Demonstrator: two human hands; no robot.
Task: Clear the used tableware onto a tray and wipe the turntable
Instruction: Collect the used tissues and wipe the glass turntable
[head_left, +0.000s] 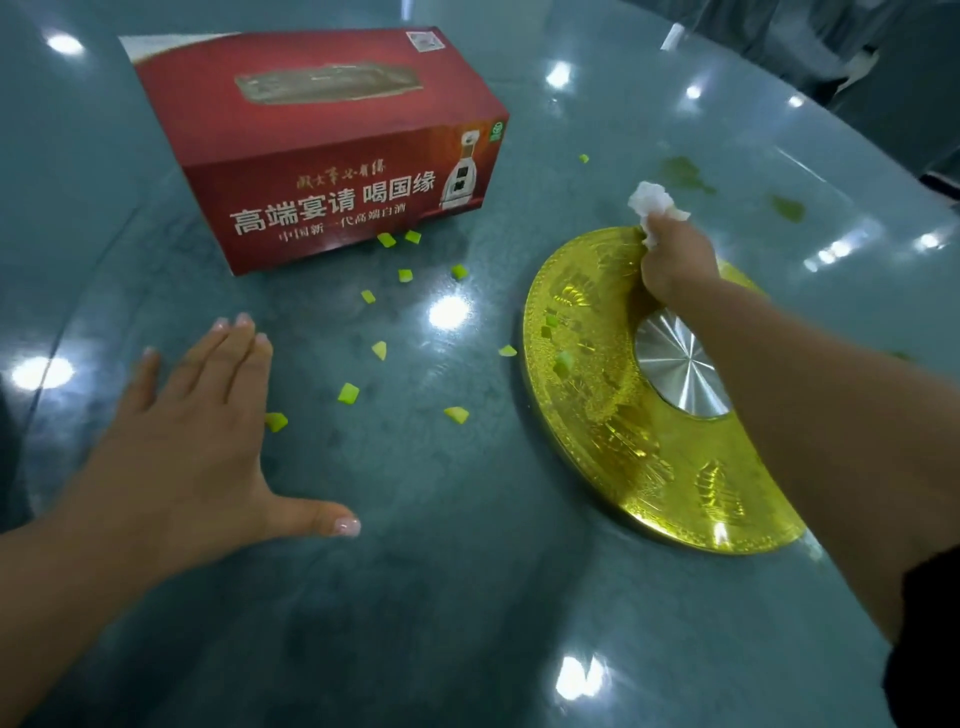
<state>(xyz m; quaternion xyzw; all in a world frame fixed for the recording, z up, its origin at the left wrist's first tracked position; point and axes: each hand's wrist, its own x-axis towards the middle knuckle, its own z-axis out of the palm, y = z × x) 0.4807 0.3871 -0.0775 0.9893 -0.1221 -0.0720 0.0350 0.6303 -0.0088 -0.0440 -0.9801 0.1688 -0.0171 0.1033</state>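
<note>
Your glass turntable (467, 597) fills the view, its gold hub disc (597, 415) right of centre and a red tissue box (322, 150) standing at the back left. Your left hand (197, 441) lies flat on the glass, fingers straight and spread. Your right hand (675, 265) grips a crumpled white tissue (652, 200) at the disc's far edge. Green food bits (348, 393) lie scattered between box and disc

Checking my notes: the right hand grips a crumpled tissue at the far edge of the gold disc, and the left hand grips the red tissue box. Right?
Not quite. In the head view the left hand lies flat on the glass turntable, apart from the red tissue box. The right hand does grip the tissue at the gold disc.
</note>
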